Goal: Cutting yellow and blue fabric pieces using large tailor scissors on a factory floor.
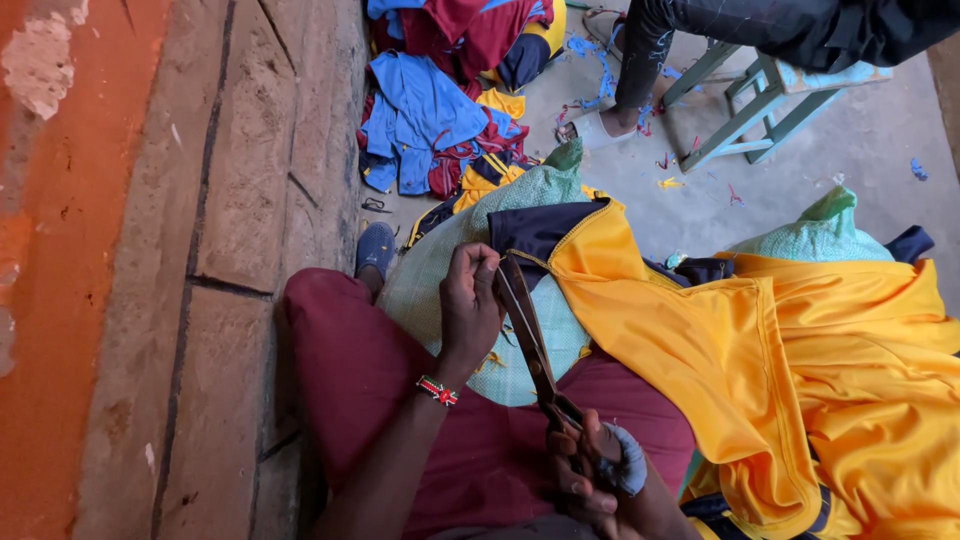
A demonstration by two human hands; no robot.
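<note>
My left hand (468,300) pinches the dark navy edge of a yellow garment (700,340) and holds it taut over my lap. My right hand (590,475) grips the handles of long scissors (525,330), whose blades run up to the fabric edge right beside my left fingers. The yellow garment has navy trim and spreads to the right over a green woven sack (520,200). A beaded band sits on my left wrist. My legs are in maroon trousers (400,400).
A stone and brick wall (200,250) runs along the left. A heap of blue, maroon and yellow garments (440,110) lies ahead. Another person's leg in a white sandal (600,125) rests by a green stool (750,100). Fabric scraps dot the concrete floor.
</note>
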